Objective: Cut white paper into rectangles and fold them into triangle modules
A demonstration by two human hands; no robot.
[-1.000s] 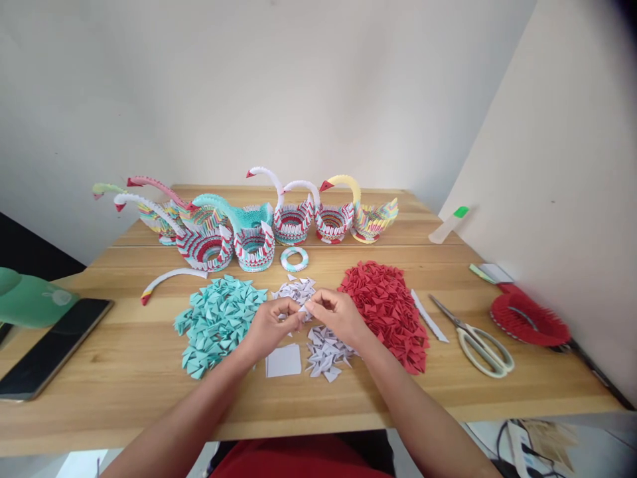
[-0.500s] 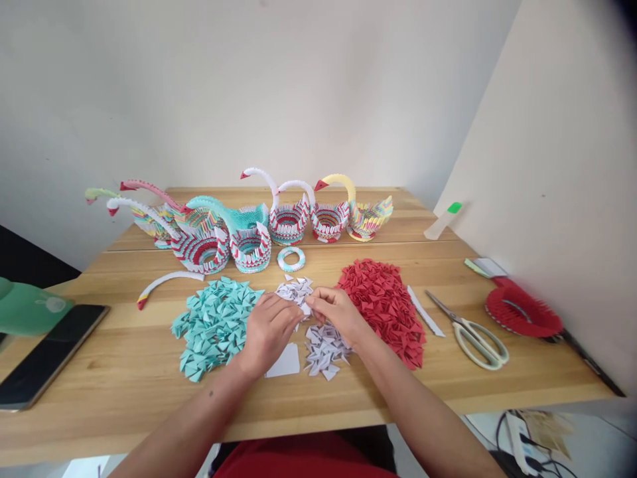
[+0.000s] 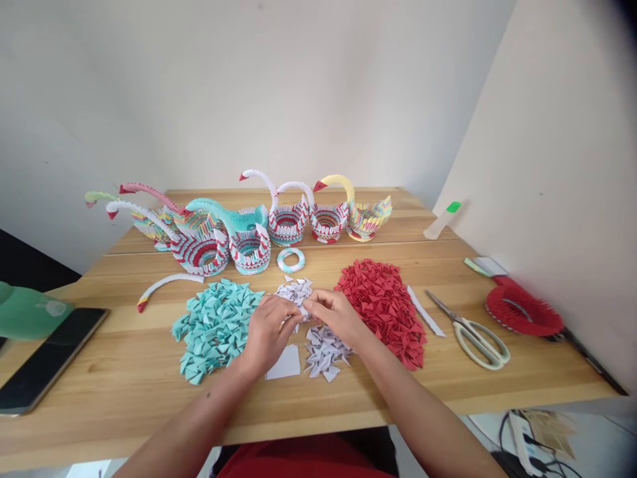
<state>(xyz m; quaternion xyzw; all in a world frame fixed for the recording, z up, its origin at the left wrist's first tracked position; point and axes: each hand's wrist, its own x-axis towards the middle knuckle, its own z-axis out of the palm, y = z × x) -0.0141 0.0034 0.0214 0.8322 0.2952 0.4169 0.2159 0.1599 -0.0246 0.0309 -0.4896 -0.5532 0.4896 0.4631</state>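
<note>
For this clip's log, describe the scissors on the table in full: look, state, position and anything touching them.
The scissors lie flat on the wooden table, to the right of the red pile of folded paper pieces. They have pale cream handles that look like plastic, with two loops nearest the table's front edge, and grey metal blades pointing away toward the back left. The blades look closed. Nothing touches them except the table; a white paper strip lies just left of the blade tips, and both hands are well away.
</note>
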